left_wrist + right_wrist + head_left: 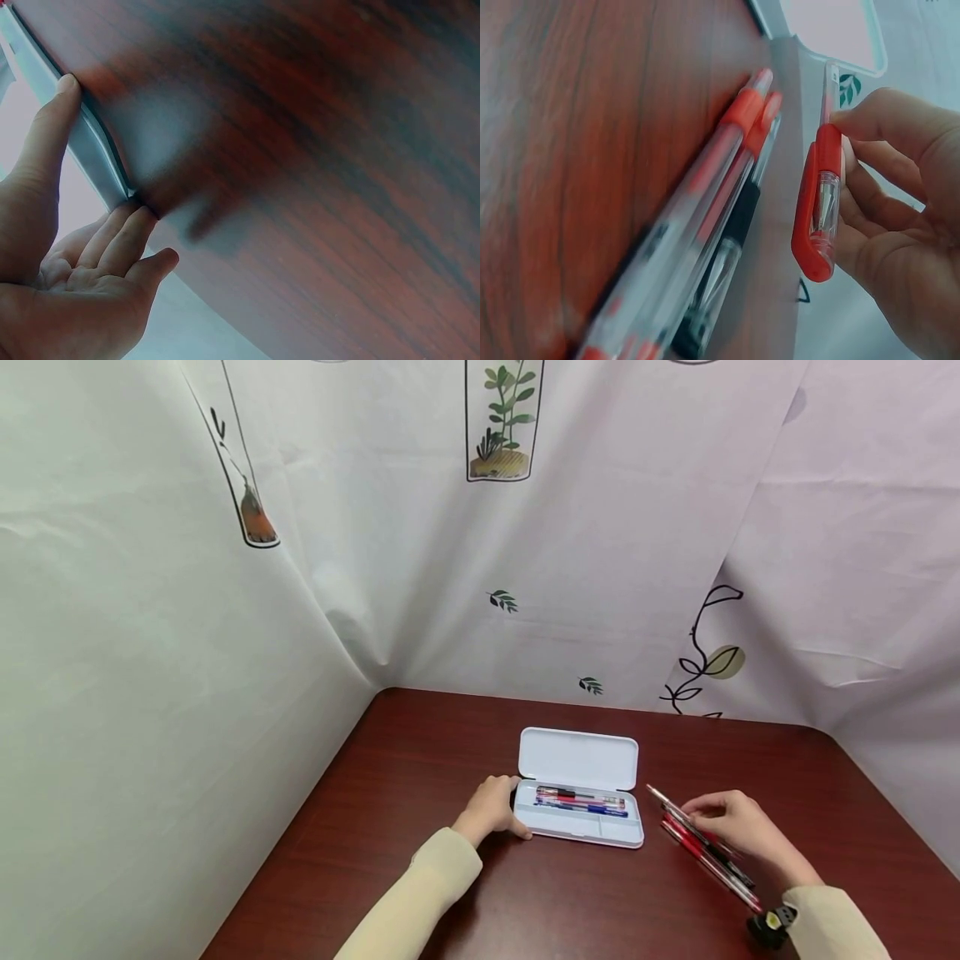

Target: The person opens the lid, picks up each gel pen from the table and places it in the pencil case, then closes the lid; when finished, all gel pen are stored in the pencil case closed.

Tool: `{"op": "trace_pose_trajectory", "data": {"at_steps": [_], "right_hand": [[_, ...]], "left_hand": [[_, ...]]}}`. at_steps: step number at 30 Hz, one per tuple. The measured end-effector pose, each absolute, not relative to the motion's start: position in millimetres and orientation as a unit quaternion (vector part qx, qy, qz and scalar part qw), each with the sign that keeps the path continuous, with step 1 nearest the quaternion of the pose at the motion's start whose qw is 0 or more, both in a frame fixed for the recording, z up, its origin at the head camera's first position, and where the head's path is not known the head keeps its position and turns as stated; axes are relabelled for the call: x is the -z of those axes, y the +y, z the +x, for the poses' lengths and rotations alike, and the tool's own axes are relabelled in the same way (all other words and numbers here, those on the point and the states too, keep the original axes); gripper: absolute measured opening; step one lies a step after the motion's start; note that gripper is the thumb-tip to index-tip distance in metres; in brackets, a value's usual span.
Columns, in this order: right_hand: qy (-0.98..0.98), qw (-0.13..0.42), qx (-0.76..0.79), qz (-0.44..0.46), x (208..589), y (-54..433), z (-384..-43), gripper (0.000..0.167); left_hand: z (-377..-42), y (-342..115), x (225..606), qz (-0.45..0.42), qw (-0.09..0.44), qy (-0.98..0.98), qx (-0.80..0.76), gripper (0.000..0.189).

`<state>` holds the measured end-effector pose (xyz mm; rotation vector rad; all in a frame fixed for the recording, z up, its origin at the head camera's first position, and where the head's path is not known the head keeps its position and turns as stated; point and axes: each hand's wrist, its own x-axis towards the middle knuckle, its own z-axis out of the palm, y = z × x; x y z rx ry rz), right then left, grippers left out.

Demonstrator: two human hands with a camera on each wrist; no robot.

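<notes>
A white pencil case [618, 832] lies with its lid [577, 758] raised at the back. Inside its long compartment are a blue pen [581, 808] and red and black pens [577, 796]. My left hand [491, 806] grips the case's left end, thumb at the front side and fingers round the back corner. To the right of the case, my right hand [738, 827] pinches a clear pen with a red cap [829, 154] between thumb and fingers. Beside and below that hand lie two red pens [727, 150] and a black pen [739, 217] on the table.
The dark red wooden table [420, 735] carries the case and the loose pens. White printed cloth [420, 568] hangs behind it and along its sides. A small black device [771, 927] sits at the right wrist by the sleeve.
</notes>
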<state>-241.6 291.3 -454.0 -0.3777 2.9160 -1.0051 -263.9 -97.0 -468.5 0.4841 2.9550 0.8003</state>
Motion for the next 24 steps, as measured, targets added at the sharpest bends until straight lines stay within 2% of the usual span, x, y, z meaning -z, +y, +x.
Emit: {"op": "trace_pose_trajectory", "data": {"at_steps": [24], "right_hand": [[0.914, 0.06, 0.352, -0.194, 451, 249, -260, 0.014]], "left_hand": [[-262, -97, 466, 0.144, 0.028, 0.953, -0.264, 0.069]]}}
